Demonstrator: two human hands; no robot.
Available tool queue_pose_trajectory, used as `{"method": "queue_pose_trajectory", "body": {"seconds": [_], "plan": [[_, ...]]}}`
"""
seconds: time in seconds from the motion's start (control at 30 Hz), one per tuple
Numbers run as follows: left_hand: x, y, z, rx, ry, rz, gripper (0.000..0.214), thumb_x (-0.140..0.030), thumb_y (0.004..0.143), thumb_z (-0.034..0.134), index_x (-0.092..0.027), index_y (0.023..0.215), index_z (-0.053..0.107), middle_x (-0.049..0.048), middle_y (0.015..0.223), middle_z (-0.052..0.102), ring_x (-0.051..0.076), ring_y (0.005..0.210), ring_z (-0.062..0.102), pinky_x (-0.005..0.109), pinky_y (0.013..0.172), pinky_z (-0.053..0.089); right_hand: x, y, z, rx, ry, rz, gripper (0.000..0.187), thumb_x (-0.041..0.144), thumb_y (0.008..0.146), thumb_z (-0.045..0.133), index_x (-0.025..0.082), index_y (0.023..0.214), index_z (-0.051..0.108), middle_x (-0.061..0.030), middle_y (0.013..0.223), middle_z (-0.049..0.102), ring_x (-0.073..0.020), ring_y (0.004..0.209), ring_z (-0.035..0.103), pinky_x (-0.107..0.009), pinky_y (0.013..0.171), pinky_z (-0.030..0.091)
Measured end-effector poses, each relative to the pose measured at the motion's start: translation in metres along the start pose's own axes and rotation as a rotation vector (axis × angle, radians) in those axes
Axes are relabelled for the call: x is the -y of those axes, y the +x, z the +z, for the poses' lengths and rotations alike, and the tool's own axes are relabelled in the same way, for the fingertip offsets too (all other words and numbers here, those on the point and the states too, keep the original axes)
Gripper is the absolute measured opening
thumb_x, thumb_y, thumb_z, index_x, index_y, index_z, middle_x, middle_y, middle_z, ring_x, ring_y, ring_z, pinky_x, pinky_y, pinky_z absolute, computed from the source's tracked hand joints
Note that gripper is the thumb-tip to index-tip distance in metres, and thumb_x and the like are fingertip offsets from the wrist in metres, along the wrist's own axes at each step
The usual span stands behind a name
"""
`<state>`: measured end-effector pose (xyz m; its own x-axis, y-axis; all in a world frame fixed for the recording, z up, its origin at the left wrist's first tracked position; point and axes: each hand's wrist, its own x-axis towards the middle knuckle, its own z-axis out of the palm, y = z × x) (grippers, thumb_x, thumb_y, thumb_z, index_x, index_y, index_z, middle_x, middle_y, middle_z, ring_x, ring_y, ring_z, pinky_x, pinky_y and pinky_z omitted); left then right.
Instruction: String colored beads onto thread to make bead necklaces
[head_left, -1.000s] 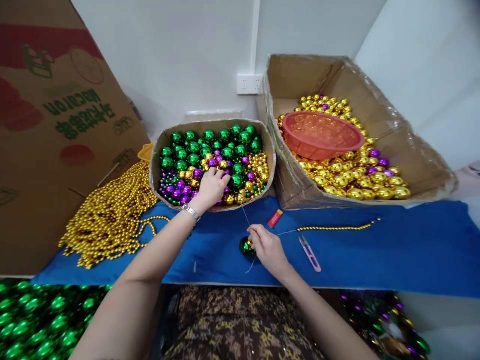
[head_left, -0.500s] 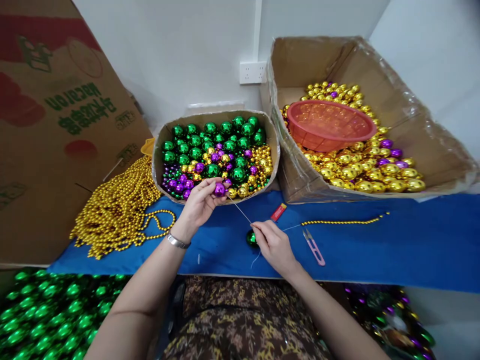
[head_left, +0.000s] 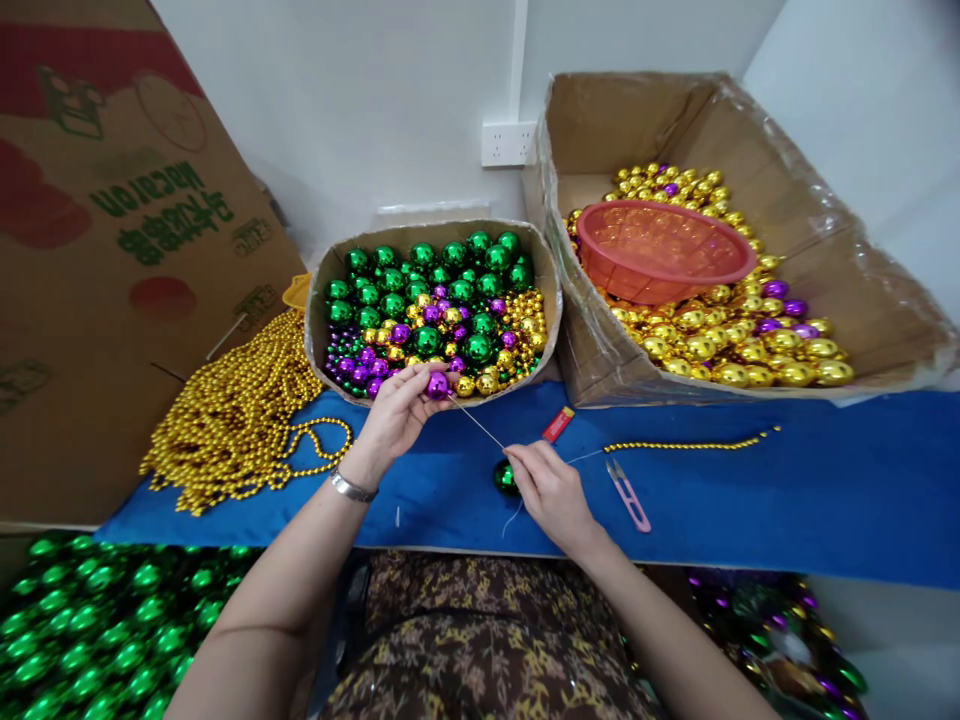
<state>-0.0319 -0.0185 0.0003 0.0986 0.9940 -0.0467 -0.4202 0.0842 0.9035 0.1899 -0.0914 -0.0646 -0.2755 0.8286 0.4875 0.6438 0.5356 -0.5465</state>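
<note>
Between the fingers of my left hand (head_left: 399,410) is a shiny purple bead (head_left: 438,385), held at the front rim of the smaller box. My right hand (head_left: 546,492) is closed on a thin needle (head_left: 477,424), whose far tip meets the purple bead; whether it has entered the hole I cannot make out. Beside the right fingers a green bead (head_left: 505,477) rests on the blue cloth, partly covered by them. A pale thread (head_left: 585,457) runs from near that hand to a string of small gold beads (head_left: 682,446) lying to the right.
The smaller box (head_left: 556,300) holds green, purple and gold beads. A larger box (head_left: 592,350) has gold beads and a red basket (head_left: 664,250). Pink thread snips (head_left: 630,497) and a red packet (head_left: 557,425) lie on the blue cloth (head_left: 825,500). Gold bead strands (head_left: 232,420) are heaped at left.
Very little differs. The purple bead and left fingers have shifted slightly down and left, while the right hand stays nearly still with the needle.
</note>
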Motion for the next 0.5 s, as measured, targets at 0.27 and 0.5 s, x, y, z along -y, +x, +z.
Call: {"method": "queue_pose_trajectory", "body": {"seconds": [0.27, 0.5], "plan": [[0.001, -0.0022, -0.0032, -0.005, 0.012, 0.003, 0.03, -0.031, 0.081, 0.07, -0.011, 0.103, 0.07, 0.0132, 0.098, 0.073, 0.017, 0.082, 0.07, 0.022, 0.065, 0.059, -0.0015, -0.0006, -0.0011, 0.01, -0.019, -0.008, 0.026, 0.025, 0.099, 0.041, 0.018, 0.108, 0.064, -0.0072, 0.089, 0.066, -0.0151, 0.08, 0.066, -0.026, 0.076, 0.054], [0.0001, -0.0055, -0.0044, 0.0, 0.049, 0.018, 0.032, -0.034, 0.079, 0.072, -0.012, 0.102, 0.072, 0.0119, 0.095, 0.073, 0.015, 0.075, 0.069, 0.02, 0.062, 0.058, -0.0023, -0.0014, 0.0011, 0.01, -0.033, -0.002, 0.028, 0.026, 0.1, 0.039, 0.019, 0.11, 0.065, -0.0073, 0.089, 0.065, -0.0151, 0.078, 0.066, -0.025, 0.073, 0.054]]}}
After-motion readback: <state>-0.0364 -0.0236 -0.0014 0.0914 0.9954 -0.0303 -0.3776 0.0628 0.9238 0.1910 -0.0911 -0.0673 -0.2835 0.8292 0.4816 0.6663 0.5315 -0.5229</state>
